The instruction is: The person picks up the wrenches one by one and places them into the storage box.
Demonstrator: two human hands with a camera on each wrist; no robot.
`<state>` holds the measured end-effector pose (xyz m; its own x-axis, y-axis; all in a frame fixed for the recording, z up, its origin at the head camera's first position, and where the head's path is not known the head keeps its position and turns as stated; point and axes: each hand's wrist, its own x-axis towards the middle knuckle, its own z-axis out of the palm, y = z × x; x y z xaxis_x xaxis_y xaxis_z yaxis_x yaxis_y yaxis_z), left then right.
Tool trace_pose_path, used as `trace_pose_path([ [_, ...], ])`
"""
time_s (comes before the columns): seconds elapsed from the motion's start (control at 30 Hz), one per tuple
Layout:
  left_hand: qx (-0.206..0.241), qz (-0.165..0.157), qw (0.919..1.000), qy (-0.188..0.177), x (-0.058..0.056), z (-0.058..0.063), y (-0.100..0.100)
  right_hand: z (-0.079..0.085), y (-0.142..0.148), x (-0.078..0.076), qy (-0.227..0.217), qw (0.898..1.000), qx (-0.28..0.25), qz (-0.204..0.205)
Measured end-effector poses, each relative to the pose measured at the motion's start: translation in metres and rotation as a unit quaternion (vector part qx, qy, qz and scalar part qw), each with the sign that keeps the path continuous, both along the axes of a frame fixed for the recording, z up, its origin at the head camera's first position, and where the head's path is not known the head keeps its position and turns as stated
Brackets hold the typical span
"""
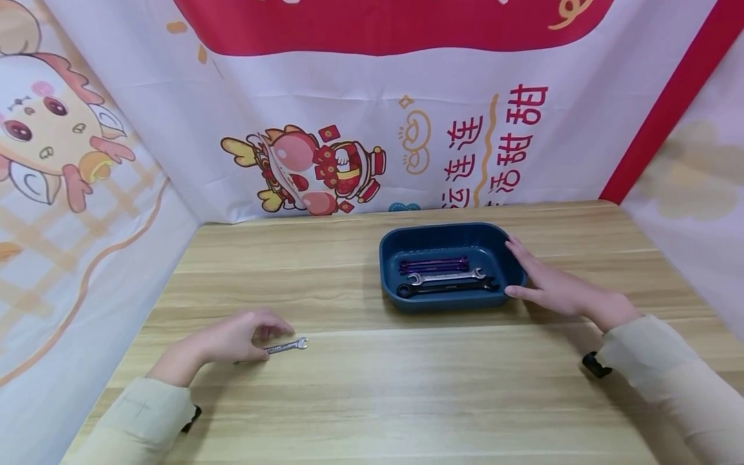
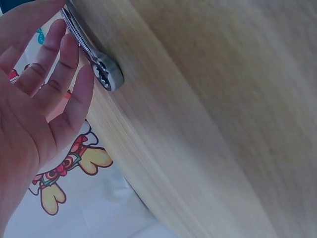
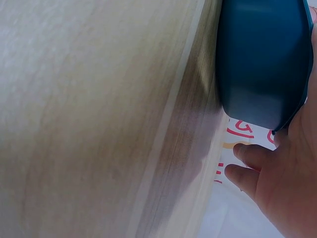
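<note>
A silver combination wrench point(image 1: 287, 346) lies on the left part of the wooden table. My left hand point(image 1: 247, 336) is over it, thumb beside the shaft and fingers loosely bent. In the left wrist view the wrench's ring end point(image 2: 108, 73) shows just past the fingertips. My right hand point(image 1: 558, 287) is at the right end of a dark blue plastic bin point(image 1: 386, 284), its spread thumb and fingers touching the rim. Inside the bin lie purple wrenches point(image 1: 433, 265), a silver open-end wrench point(image 1: 444, 277) and a black wrench point(image 1: 447, 287), roughly parallel.
The wooden table point(image 1: 395, 387) ends at a printed cloth point(image 1: 203, 129) hanging along its back and sides. The bin stands toward the back, right of the middle. Small black clips point(image 1: 597, 365) hang under both sleeves.
</note>
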<state>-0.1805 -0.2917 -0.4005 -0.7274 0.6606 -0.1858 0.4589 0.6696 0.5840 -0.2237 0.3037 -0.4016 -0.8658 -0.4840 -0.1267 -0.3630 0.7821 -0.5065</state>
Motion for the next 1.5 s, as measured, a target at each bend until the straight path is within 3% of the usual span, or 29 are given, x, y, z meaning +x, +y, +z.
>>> trace_pose_path([
  [0.43,-0.003,-0.02,0.9998,0.007,0.006,0.003,0.001,0.001,0.0,0.0,-0.001,1.0,0.0,-0.001],
  [0.87,-0.021,-0.009,0.9991,0.036,0.01,-0.003,0.003,0.002,-0.001,0.001,0.001,1.0,0.001,0.0],
  [1.5,-0.031,0.001,0.9993,0.021,0.008,0.002,0.005,0.002,-0.002,0.002,0.006,1.0,-0.007,0.002],
])
